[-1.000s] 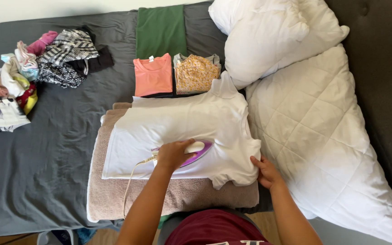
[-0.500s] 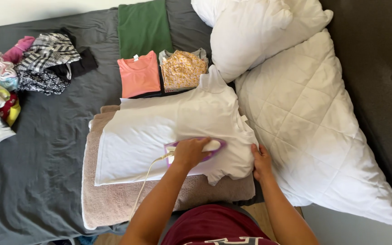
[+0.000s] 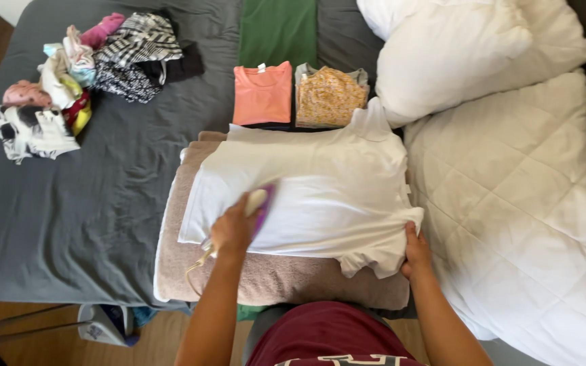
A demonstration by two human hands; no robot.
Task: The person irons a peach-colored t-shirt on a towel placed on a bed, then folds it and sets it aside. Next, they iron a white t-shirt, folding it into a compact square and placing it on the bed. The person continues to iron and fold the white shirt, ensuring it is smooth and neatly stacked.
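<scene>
A white T-shirt lies spread flat over a beige towel on the grey bed. My left hand grips the handle of a purple and white iron, which rests on the shirt's lower left part. A cord runs from the iron back toward me. My right hand pinches the shirt's near right sleeve edge and holds it taut.
Folded coral, patterned yellow and green garments lie beyond the shirt. A heap of unfolded clothes sits at the bed's far left. White pillows and a quilted duvet fill the right side.
The iron has slid leftward across the shirt with my left hand. My right hand stays on the sleeve edge. The camera view has shifted and tilted.
</scene>
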